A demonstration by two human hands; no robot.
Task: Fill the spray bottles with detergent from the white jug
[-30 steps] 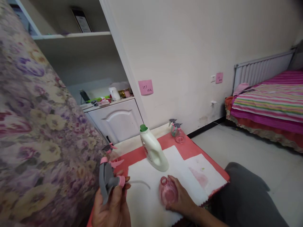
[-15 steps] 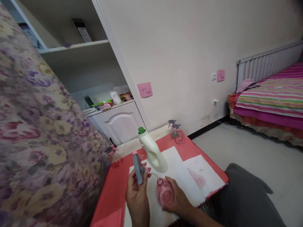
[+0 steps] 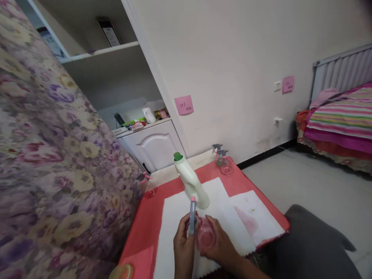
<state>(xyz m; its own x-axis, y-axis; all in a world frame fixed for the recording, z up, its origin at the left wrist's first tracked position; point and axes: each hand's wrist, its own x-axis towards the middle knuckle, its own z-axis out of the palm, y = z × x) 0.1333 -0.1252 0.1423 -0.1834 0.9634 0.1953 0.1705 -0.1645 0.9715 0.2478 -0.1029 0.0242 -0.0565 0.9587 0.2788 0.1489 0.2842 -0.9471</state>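
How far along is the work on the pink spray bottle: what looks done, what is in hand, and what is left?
Done: the grey spray head is at the pink bottle's neck, with no tube showing outside. In hand: the left hand holds the head while the right hand steadies the bottle. Left: probably tightening and letting go; fingers hide whether the collar is seated.

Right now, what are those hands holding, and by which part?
The left hand holds the spray head near its collar; the right hand grips the bottle round its body.
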